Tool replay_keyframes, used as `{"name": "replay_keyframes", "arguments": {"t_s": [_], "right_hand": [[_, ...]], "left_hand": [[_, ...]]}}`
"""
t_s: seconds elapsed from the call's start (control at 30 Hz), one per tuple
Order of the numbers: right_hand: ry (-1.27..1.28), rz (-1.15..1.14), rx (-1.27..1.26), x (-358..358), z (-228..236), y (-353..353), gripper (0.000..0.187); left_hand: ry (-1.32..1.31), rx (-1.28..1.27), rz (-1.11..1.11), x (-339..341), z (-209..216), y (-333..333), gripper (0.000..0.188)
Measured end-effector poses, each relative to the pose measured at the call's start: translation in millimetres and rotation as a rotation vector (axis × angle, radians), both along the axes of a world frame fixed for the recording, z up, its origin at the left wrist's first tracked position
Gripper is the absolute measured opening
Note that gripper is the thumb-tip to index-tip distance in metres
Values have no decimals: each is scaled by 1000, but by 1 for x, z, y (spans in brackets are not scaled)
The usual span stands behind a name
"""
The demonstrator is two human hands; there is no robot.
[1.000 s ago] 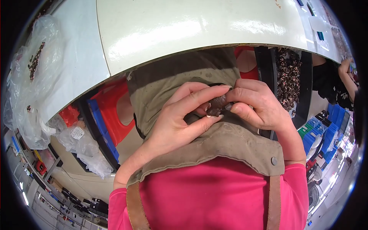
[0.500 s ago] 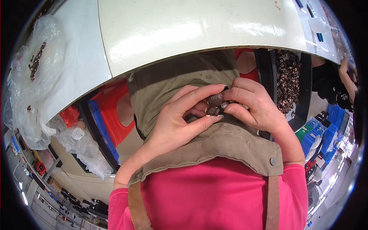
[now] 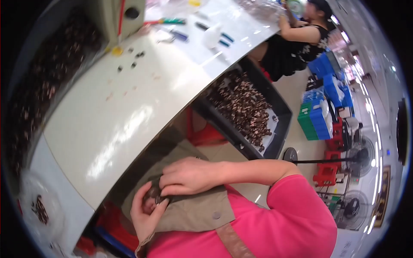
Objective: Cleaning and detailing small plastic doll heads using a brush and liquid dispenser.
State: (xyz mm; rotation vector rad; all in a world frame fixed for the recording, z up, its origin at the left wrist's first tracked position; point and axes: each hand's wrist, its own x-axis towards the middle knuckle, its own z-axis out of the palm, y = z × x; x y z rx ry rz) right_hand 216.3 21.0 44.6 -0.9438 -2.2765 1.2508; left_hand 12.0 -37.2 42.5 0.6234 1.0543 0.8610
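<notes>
Left hand (image 3: 148,210) and right hand (image 3: 189,176) pinch dark piece (image 3: 157,193), mostly covering it, beside table (image 3: 163,92); tray (image 3: 226,130) right of table, black bits (image 3: 138,55) atop.

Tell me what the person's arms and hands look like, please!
The left hand and right hand wear no gloves. The right arm has a short, bright pink sleeve and is bare below it, with no watch or bracelet showing. The left sleeve can't be made out clearly.

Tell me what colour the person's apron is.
The apron is a dull olive-khaki; it shows in the head view.
</notes>
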Motion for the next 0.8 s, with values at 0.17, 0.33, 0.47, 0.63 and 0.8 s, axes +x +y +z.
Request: {"name": "replay_keyframes", "arguments": {"t_s": [0.17, 0.33, 0.47, 0.63, 0.8], "right_hand": [[-7, -89, 121, 5, 3, -7, 23], [91, -179, -132, 10, 2, -7, 28], [-271, -201, -238, 17, 16, -2, 38], [-653, -56, -331, 33, -2, -16, 49], [-717, -154, -263, 67, -12, -11, 43]], "left_hand": [[-41, 71, -16, 3, -8, 1, 60], [-33, 84, -7, 6, -9, 4, 59], [10, 94, 40, -1, -11, -2, 58], [37, 111, 39, 0, -5, -2, 58], [108, 146, 74, 9, -11, -6, 58]]}}
